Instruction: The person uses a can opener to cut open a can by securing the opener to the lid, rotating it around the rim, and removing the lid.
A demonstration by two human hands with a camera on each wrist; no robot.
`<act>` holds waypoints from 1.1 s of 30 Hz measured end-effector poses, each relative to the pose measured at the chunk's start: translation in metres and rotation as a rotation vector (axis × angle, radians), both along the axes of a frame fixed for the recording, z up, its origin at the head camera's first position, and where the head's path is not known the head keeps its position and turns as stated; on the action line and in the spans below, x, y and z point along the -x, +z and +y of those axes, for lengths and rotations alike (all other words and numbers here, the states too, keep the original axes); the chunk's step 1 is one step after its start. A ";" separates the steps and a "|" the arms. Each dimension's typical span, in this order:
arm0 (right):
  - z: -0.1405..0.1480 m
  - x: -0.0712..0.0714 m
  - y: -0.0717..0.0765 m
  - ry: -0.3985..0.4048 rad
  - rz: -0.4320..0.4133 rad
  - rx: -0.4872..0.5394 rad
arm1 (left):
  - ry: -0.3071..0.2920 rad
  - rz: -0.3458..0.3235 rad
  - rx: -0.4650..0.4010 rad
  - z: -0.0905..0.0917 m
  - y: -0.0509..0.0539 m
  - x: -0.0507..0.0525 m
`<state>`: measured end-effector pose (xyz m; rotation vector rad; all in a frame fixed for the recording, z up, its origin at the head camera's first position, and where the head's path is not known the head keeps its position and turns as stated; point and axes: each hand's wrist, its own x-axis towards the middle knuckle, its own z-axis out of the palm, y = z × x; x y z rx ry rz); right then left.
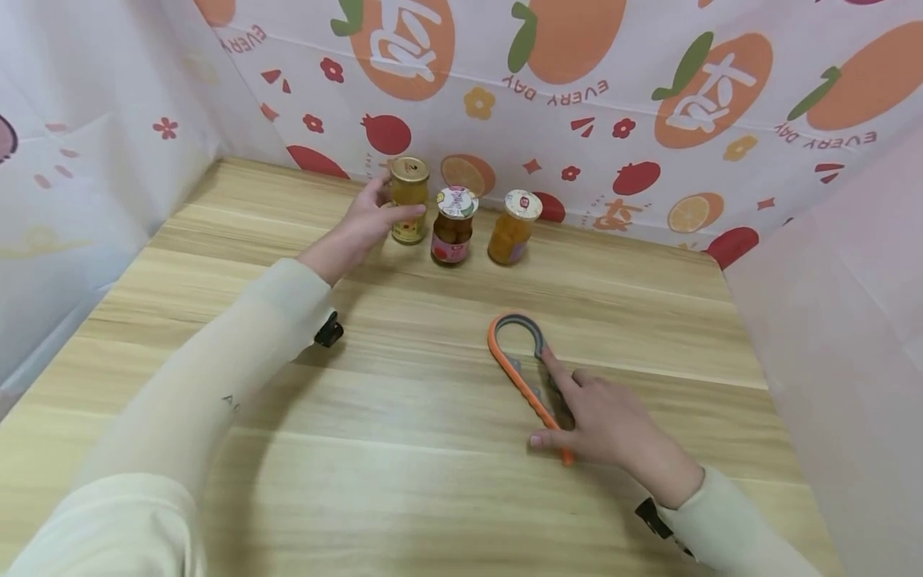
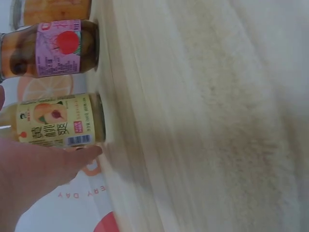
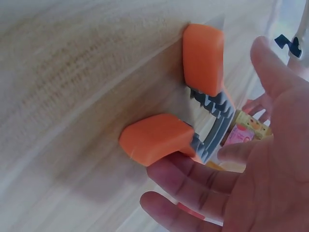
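The left hand (image 1: 364,220) is holding the yellow-labelled jar (image 1: 409,191), thumb across its front and fingers round its other side; that jar is standing upright just left of the pink-labelled jar (image 1: 452,228), our landmark. An orange-fruit jar (image 1: 508,236) is sitting just to the landmark's right. Nearer the person and right of the landmark, the orange jar opener (image 1: 509,365) is lying on the tabletop (image 1: 375,481), handles pointing away from the jars. The right hand (image 1: 609,421) is lightly touching it, fingers loose, not grasping.

Good handling here, I'd judge, means the left thumb and fingers pressing evenly, keeping that glass upright and clear of the landmark. On the right, thumb and fingers should be wrapping both handles; this loose touch is risking a slip.
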<state>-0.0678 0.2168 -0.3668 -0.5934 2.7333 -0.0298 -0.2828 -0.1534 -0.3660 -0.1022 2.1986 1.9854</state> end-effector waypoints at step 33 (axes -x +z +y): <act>0.009 0.002 -0.006 -0.135 -0.070 -0.003 | -0.074 -0.093 0.149 -0.011 0.001 -0.024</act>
